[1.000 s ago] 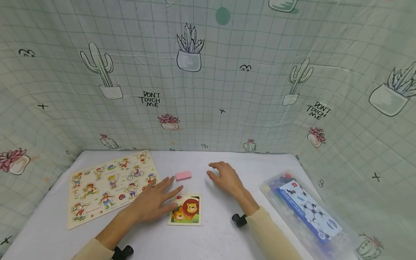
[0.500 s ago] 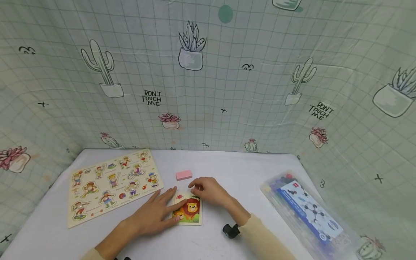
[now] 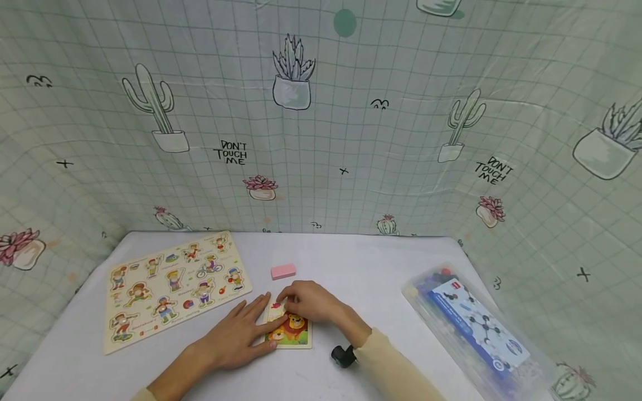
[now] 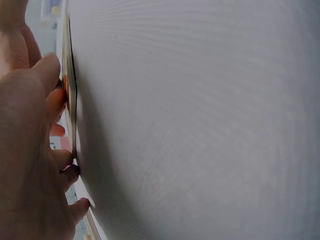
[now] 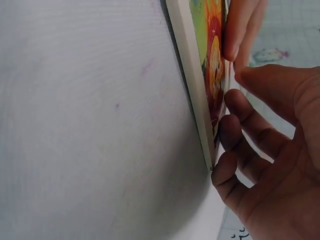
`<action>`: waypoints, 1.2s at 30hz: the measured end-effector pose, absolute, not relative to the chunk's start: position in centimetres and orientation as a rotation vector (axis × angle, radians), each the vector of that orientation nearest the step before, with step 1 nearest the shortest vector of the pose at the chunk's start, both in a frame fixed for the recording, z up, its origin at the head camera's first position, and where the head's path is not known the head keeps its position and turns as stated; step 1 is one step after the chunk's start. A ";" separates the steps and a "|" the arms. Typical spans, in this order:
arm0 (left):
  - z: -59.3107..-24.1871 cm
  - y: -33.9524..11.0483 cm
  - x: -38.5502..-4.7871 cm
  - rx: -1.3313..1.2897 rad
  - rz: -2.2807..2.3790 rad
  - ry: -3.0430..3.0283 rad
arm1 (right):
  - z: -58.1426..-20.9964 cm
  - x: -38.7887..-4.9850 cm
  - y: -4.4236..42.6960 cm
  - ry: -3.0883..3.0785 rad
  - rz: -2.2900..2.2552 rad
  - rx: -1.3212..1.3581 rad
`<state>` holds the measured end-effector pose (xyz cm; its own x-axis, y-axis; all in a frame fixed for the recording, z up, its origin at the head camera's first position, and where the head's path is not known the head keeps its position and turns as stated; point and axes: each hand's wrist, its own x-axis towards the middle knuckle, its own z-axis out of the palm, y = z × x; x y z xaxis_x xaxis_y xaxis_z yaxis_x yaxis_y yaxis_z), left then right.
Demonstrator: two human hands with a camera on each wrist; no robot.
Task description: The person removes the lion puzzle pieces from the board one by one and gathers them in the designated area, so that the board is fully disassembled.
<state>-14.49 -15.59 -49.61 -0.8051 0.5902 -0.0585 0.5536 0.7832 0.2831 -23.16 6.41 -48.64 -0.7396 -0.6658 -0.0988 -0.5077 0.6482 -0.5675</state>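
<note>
A small square picture puzzle (image 3: pixel 296 336) with a lion on it lies flat on the white table, partly covered by both hands. My left hand (image 3: pixel 236 338) rests at its left side, fingers spread, with the thumb and index finger reaching over the picture. Over the upper part of the puzzle is my right hand (image 3: pixel 311 301), its fingers loosely bent and the fingertips down at the surface. In the right wrist view a gap shows between the thumb and the fingers (image 5: pixel 250 145), near the puzzle's edge (image 5: pixel 192 90). No piece is seen between them.
A large peg puzzle board (image 3: pixel 165 295) with cartoon children lies to the left. A pink block (image 3: pixel 283 271) sits just behind the lion puzzle. On the right stands a clear plastic case (image 3: pixel 476 328) with a blue label. A patterned curtain (image 3: pixel 341 128) hangs behind the table.
My right hand has come left and down from beside the puzzle to its upper part. My left hand has shifted slightly down and now lays its index finger across the picture.
</note>
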 end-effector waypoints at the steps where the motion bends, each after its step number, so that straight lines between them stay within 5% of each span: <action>1: -49.7 -15.6 -14.5 0.911 0.381 2.828 | -48.6 -23.2 6.3 2.576 -0.728 -0.950; 36: -49.4 -16.2 -14.9 0.980 0.477 2.760 | -48.5 -23.3 4.9 2.577 -0.539 -1.013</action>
<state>-14.91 -16.19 -49.36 -0.7683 0.6376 -0.0558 0.5818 0.7321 0.3543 -23.26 4.93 -48.48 -0.6978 -0.6994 -0.1546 -0.5789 0.6778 -0.4533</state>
